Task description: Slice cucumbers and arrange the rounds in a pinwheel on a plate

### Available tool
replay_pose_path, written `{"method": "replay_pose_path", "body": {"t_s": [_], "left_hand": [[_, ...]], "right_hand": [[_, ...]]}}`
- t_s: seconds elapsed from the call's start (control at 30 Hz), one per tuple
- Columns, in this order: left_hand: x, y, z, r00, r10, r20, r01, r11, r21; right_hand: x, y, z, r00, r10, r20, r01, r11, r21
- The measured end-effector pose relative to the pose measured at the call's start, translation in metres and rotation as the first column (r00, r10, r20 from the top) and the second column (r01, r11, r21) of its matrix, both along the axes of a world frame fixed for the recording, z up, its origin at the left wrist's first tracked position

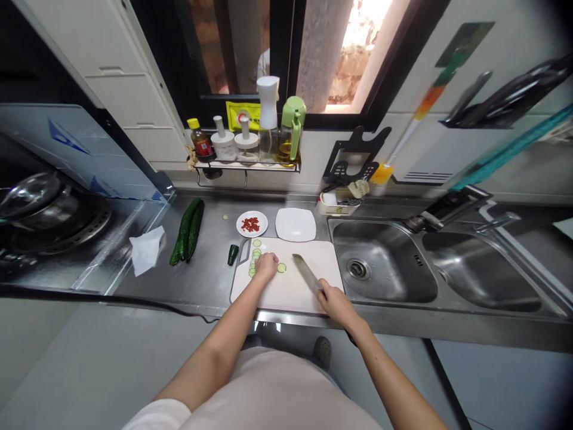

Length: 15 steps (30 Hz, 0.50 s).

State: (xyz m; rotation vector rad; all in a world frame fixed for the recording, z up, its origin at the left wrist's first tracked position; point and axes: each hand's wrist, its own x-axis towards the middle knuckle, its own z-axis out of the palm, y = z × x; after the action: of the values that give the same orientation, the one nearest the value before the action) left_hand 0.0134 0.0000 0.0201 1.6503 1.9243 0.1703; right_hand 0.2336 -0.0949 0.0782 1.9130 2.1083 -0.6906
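My right hand point(335, 303) grips the handle of a kitchen knife point(306, 272), its blade angled to the far left over the white cutting board point(293, 298). Over the board's left half, my left hand point(267, 267) is closed with the fingers curled down; whatever they hold, if anything, is hidden. One round cucumber slice point(282, 267) lies just right of those fingers. Several more cucumber slices point(256, 253) run in an overlapping row along the board's left side. A dark green cucumber end piece point(233, 254) sits on the counter beside the board.
Behind the board stand a plate of chopped red pieces point(243, 230) and a white square plate point(295, 224). Two whole cucumbers point(188, 230) and a crumpled tissue point(147, 249) lie left. The double sink point(385, 263) borders the board's right. Seasoning bottles fill a wall rack point(250, 165).
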Motion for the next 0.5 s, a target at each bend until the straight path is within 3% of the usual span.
{"method": "replay_pose_path", "body": {"t_s": [0.2,0.5], "left_hand": [[0.000,-0.001,0.000,1.000,-0.005,-0.004,0.005,1.000,0.013],[0.010,-0.017,0.002,0.996,-0.055,-0.076,0.060,0.996,0.070]], "right_hand": [[-0.008,0.018,-0.010,0.974,-0.218,0.065,0.214,0.975,0.060],[-0.019,0.023,-0.012,0.957,-0.266,0.115,0.263,0.964,0.041]]}}
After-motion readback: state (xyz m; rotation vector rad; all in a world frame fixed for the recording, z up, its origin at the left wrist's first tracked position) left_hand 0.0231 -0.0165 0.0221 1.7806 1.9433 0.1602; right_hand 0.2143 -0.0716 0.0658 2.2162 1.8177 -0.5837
